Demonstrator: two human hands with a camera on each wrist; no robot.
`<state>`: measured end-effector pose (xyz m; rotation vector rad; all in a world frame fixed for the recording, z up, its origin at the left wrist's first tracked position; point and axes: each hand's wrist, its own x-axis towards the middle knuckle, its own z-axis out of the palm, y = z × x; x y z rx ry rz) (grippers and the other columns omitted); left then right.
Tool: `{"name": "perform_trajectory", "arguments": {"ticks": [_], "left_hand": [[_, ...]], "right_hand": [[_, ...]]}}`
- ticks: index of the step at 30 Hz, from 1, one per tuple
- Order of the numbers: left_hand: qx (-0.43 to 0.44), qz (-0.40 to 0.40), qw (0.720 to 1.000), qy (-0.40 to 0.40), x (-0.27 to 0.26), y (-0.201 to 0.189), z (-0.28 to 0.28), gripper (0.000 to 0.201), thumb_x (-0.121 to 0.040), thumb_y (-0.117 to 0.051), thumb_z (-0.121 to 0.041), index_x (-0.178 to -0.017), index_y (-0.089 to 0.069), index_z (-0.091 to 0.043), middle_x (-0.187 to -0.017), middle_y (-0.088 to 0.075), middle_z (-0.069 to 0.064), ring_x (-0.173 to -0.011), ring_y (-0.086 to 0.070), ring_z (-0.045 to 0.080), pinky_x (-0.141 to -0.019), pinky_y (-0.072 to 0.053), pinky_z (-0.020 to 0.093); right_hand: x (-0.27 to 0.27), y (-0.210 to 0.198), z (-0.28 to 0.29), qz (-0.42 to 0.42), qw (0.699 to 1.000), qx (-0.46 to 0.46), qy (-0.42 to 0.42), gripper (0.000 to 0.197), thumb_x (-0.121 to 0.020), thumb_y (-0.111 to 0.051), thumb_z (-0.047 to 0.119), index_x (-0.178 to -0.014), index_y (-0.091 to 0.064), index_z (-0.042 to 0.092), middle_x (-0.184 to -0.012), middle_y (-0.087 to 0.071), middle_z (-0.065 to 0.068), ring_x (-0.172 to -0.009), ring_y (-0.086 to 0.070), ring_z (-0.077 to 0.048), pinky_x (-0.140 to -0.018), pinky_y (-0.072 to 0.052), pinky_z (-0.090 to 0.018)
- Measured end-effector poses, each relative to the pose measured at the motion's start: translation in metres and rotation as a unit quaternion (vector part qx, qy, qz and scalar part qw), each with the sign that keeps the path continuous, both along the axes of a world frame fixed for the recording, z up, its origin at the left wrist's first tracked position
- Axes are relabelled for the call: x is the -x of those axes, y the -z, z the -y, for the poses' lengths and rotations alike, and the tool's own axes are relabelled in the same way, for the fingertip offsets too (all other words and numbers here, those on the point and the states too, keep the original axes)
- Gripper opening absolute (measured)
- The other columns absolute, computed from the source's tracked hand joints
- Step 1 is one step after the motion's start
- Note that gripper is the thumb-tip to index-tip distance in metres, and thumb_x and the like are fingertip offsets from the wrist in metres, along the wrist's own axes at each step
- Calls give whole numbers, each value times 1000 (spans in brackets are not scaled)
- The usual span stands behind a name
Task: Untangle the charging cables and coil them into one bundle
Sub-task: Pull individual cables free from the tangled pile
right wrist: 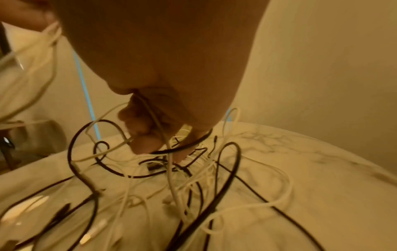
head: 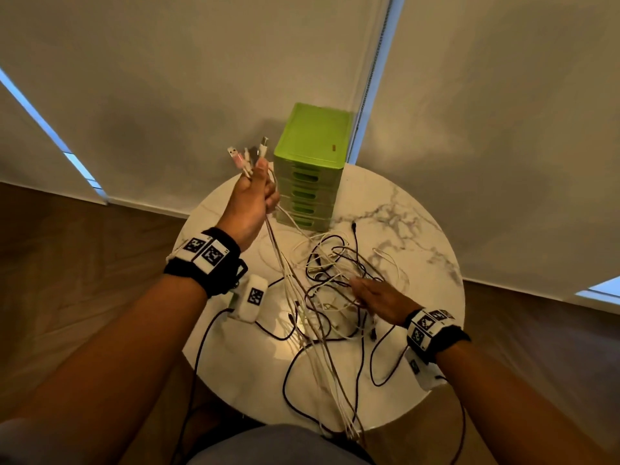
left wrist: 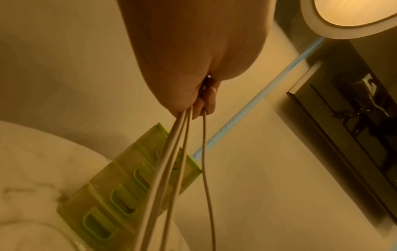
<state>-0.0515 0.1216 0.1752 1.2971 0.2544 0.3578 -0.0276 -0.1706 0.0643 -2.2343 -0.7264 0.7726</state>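
Note:
My left hand [head: 258,191] is raised above the table's far left and grips several white cables [head: 288,280] just below their USB plugs [head: 250,156], which stick up past the fingers. In the left wrist view these cables [left wrist: 171,169] hang from the closed fingers [left wrist: 206,100]. They run down to the table's front edge. My right hand [head: 369,292] lies on a tangle of black and white cables [head: 335,260] in the middle of the table. Its fingers [right wrist: 144,135] reach into the tangle [right wrist: 193,178], and a white cable lies across them.
The round white marble table [head: 412,223] carries a green plastic drawer unit [head: 310,169] at its far edge, close to my left hand. Loose cable loops hang over the near edge [head: 335,427]. Wood floor surrounds the table, and pale blinds hang behind it.

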Motion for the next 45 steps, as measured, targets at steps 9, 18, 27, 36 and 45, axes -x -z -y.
{"name": "perform_trajectory", "arguments": {"ticks": [9, 18, 27, 36, 45], "left_hand": [[-139, -98, 976, 134, 19, 22, 45, 41, -106, -38, -47, -99, -61, -14, -63, -66, -10, -62, -57, 13, -70, -49, 33], [-81, -86, 972, 203, 3, 18, 96, 25, -103, -53, -33, -88, -61, -15, -78, -55, 10, -77, -55, 26, -77, -48, 50], [-92, -61, 962, 251, -17, 21, 174, 27, -105, -45, -41, -94, -53, -18, -57, -39, -15, -52, -35, 6, -54, -31, 24], [90, -132, 911, 381, -8, 29, 231, 30, -109, -37, -26, -89, -55, -12, -67, -44, -3, -51, -40, 7, -45, -26, 18], [-33, -151, 908, 389, 9, 63, 250, 30, -109, -35, -32, -95, -56, -16, -75, -54, -2, -68, -52, 11, -60, -36, 25]], "right_hand": [[-12, -80, -54, -5, 971, -204, 122, 36, -108, -38, 41, -81, -48, 19, -69, -43, 5, -63, -45, -11, -68, -49, -39], [14, -111, -30, 60, 989, -136, 19, 33, -109, -33, 39, -87, -57, 35, -68, -58, 27, -63, -53, 4, -68, -42, -19], [35, -82, 96, 134, 960, -27, 244, 25, -108, -35, 43, -110, -53, 25, -71, -58, 10, -62, -53, -5, -66, -47, -33], [109, 36, 183, 41, 935, 152, 319, 23, -104, -48, 22, -122, -60, 13, -126, -60, -13, -117, -56, -28, -96, -44, -34], [118, -17, 96, 69, 928, -141, 337, 40, -103, -52, 31, -138, -32, 24, -87, -62, -6, -72, -57, -8, -69, -45, -19]]}}
